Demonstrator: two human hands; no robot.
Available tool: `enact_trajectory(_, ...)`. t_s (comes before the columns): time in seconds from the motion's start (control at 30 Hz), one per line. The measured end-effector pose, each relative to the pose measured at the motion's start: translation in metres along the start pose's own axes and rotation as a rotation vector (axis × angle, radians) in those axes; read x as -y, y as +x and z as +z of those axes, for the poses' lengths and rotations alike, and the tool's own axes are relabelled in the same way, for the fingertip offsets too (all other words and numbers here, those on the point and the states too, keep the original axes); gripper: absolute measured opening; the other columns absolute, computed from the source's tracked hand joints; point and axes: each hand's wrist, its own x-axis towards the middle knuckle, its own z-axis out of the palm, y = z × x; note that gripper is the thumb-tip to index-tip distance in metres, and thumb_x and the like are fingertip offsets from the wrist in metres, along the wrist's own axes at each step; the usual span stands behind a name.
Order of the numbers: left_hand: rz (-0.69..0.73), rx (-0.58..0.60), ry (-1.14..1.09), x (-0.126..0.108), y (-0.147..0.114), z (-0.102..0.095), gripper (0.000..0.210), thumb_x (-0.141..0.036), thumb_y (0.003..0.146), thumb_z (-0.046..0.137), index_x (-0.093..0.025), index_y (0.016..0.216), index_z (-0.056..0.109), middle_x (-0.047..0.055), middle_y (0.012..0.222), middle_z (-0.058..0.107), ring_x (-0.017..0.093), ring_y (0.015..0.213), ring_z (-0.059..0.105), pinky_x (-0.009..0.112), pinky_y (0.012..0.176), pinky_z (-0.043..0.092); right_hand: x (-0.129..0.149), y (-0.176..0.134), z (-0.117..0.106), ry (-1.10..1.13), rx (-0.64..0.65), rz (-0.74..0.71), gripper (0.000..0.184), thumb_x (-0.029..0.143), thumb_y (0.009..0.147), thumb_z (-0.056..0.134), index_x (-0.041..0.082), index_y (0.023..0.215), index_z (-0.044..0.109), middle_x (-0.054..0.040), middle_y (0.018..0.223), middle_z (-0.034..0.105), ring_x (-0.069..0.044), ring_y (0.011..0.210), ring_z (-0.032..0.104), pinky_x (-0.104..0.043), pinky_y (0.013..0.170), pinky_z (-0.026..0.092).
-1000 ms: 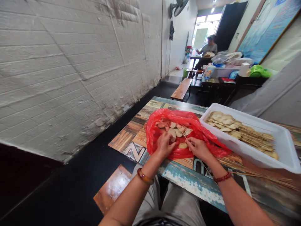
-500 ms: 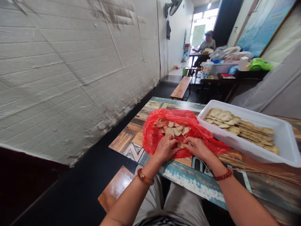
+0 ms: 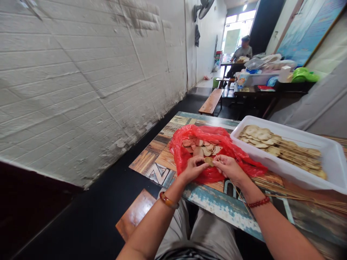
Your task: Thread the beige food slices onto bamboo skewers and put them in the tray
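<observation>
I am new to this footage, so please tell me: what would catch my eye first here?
First, the red plastic bag of round slices, open at the middle of the patterned table. Just in front of it, the left hand and right hand meet on one slice and a thin skewer. To the right stands a white tray of finished skewers.

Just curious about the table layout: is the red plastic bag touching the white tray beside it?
Touching. In the head view, the red bag's right edge presses up against the near-left wall of the white tray, with no tabletop visible between them.
</observation>
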Motion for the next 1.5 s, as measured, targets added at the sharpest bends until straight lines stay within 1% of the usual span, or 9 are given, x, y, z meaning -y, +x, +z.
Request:
enact_trajectory(0.27, -0.133, -0.002, -0.195, 0.008, 0.000, -0.002, 0.029, -0.040, 0.074, 0.060, -0.011, 0.070, 0.061, 0.000, 0.064, 0.054, 0.010, 0.061, 0.047, 0.021, 0.058, 0.037, -0.004, 0.002, 0.002, 0.029, -0.007, -0.019, 0.033, 0.049, 0.076, 0.057, 0.017, 0.080, 0.055, 0.0097, 0.044, 0.044, -0.004, 0.032, 0.031, -0.016, 0.033, 0.019)
enact_trajectory(0.53, 0.033, -0.030, 0.145, 0.006, -0.004, 0.008, 0.018, -0.024, 0.072, 0.063, -0.014, 0.086, 0.065, 0.002, 0.072, 0.060, 0.011, 0.063, 0.050, 0.022, 0.061, 0.039, -0.009, 0.005, -0.005, 0.008, -0.104, -0.140, 0.041, 0.052, 0.086, 0.041, 0.017, 0.096, 0.059, 0.0071, 0.050, 0.044, -0.007, 0.037, 0.033, -0.020, 0.036, 0.023)
enact_trajectory(0.67, 0.119, -0.254, 0.264, 0.008, -0.001, 0.004, 0.012, -0.022, 0.076, 0.058, -0.016, 0.084, 0.064, 0.004, 0.075, 0.059, 0.014, 0.069, 0.053, 0.025, 0.065, 0.040, -0.015, 0.008, -0.007, -0.149, -0.106, -0.187, 0.045, 0.050, 0.088, 0.037, 0.015, 0.103, 0.061, 0.0049, 0.051, 0.045, -0.011, 0.044, 0.041, -0.022, 0.042, 0.030)
enact_trajectory(0.8, 0.085, -0.515, 0.341, 0.018, 0.006, -0.008, 0.010, -0.018, 0.079, 0.050, -0.016, 0.075, 0.060, 0.004, 0.073, 0.057, 0.015, 0.071, 0.053, 0.027, 0.067, 0.041, -0.022, 0.012, -0.004, -0.276, -0.160, -0.234, 0.049, 0.046, 0.088, 0.036, 0.010, 0.111, 0.059, 0.0040, 0.051, 0.046, -0.013, 0.048, 0.047, -0.024, 0.050, 0.037)
enact_trajectory(0.93, -0.031, -0.463, 0.562, 0.025, 0.010, -0.012, 0.004, -0.019, 0.075, 0.055, -0.017, 0.077, 0.058, 0.005, 0.077, 0.056, 0.016, 0.073, 0.052, 0.028, 0.068, 0.040, -0.026, 0.013, 0.000, -0.304, -0.189, -0.244, 0.050, 0.043, 0.088, 0.036, 0.007, 0.115, 0.058, 0.0032, 0.051, 0.047, -0.014, 0.049, 0.049, -0.025, 0.053, 0.039)
enact_trajectory(1.07, -0.093, -0.412, 0.725, 0.027, 0.014, -0.011, 0.013, -0.025, 0.073, 0.060, -0.017, 0.083, 0.057, 0.007, 0.085, 0.057, 0.020, 0.081, 0.053, 0.031, 0.073, 0.041, -0.025, 0.012, 0.002, -0.305, -0.207, -0.266, 0.045, 0.039, 0.088, 0.037, 0.008, 0.111, 0.061, 0.0020, 0.052, 0.051, -0.014, 0.048, 0.050, -0.025, 0.052, 0.040)
enact_trajectory(1.23, -0.063, -0.404, 0.762, 0.030, 0.021, -0.015, 0.015, -0.020, 0.073, 0.056, -0.017, 0.088, 0.056, 0.008, 0.091, 0.057, 0.020, 0.086, 0.053, 0.032, 0.076, 0.042, -0.021, 0.016, 0.003, -0.326, -0.245, -0.314, 0.034, 0.032, 0.088, 0.040, 0.015, 0.103, 0.065, 0.0009, 0.056, 0.057, -0.014, 0.053, 0.054, -0.023, 0.055, 0.042)
enact_trajectory(1.37, -0.030, -0.400, 0.846, 0.031, 0.029, -0.016, 0.003, -0.019, 0.072, 0.056, -0.018, 0.075, 0.055, 0.008, 0.088, 0.057, 0.022, 0.088, 0.053, 0.033, 0.077, 0.042, -0.022, 0.019, 0.003, -0.331, -0.247, -0.344, 0.030, 0.028, 0.089, 0.040, 0.017, 0.101, 0.065, 0.0003, 0.060, 0.060, -0.013, 0.057, 0.056, -0.022, 0.057, 0.042)
enact_trajectory(1.5, -0.023, -0.401, 0.853, 0.026, 0.036, -0.017, 0.005, -0.021, 0.072, 0.056, -0.018, 0.069, 0.054, 0.007, 0.077, 0.057, 0.022, 0.081, 0.054, 0.033, 0.074, 0.042, -0.023, 0.019, 0.003, -0.331, -0.225, -0.360, 0.029, 0.025, 0.089, 0.039, 0.016, 0.101, 0.064, 0.0001, 0.060, 0.059, -0.013, 0.057, 0.055, -0.022, 0.057, 0.042)
